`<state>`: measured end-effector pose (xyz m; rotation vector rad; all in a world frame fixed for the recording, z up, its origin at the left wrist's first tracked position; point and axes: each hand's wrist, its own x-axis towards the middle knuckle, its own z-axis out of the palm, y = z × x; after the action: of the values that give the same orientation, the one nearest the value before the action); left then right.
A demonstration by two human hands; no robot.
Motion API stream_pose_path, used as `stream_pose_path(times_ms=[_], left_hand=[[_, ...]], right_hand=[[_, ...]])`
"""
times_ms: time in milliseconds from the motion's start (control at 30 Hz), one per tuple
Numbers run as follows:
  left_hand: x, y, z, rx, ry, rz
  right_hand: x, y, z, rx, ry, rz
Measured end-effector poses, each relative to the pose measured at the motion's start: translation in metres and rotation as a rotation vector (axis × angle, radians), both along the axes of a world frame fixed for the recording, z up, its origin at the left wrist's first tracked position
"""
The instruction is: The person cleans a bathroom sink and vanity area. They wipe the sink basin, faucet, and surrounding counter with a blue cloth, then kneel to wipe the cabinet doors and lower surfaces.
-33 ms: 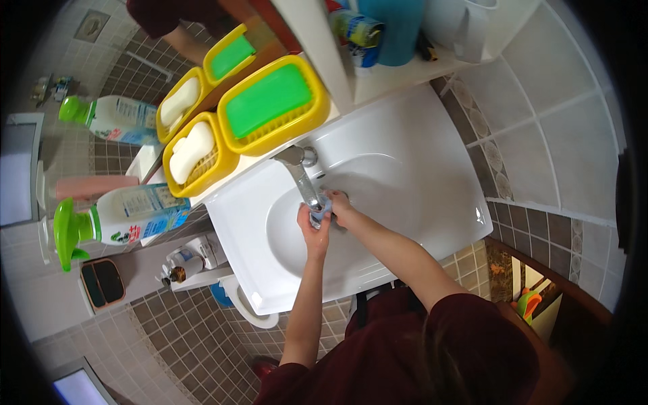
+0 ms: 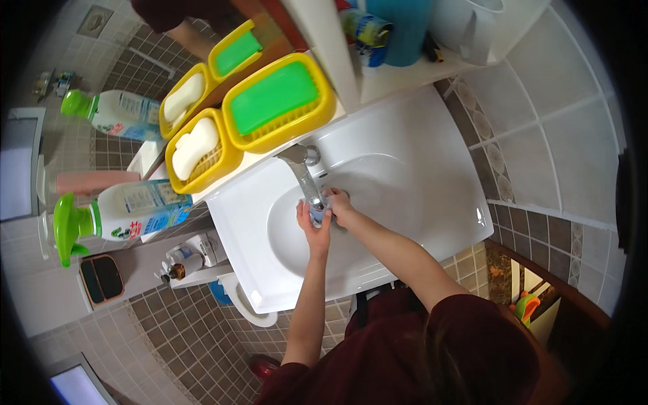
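Both my hands are at the white washbasin (image 2: 418, 196), under the chrome faucet (image 2: 304, 177). Between them is a small, see-through bluish thing (image 2: 317, 213), cup-like in shape, though its kind is hard to make out. My left hand (image 2: 314, 231) grips its near side, thumb and fingers around it. My right hand (image 2: 340, 206) presses against it from the right, with its fingertips partly hidden behind the faucet's spout. The thing sits just below the spout's mouth.
On the ledge left of the faucet stand a yellow soap dish (image 2: 177, 182) with white soap (image 2: 196, 150), a larger yellow dish (image 2: 331, 111) with a green bar (image 2: 273, 98), and a green-topped spray bottle (image 2: 135, 212). A mirror rises behind them. A shelf (image 2: 418, 77) with containers overhangs the basin's far side.
The view has shifted very slightly. My hands stay under the faucet with the bluish thing between them, which has turned or tilted a little.
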<state>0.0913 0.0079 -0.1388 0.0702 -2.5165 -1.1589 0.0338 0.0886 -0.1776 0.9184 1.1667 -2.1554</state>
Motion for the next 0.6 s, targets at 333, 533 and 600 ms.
stream_pose_path(times_ms=[333,533,600], left_hand=[[-0.029,0.007,-0.036,0.859,-0.512,0.045],[-0.02,0.022,0.013,0.145,-0.214,-0.288],[-0.016,0.012,0.034,-0.046,0.032,-0.389]], right_hand=[[0.04,0.033,0.034,0.188,0.018,0.064],[0.024,0.044,-0.025,-0.507,0.122,0.136],[0.019,0.027,-0.041,-0.487,0.12,0.167]])
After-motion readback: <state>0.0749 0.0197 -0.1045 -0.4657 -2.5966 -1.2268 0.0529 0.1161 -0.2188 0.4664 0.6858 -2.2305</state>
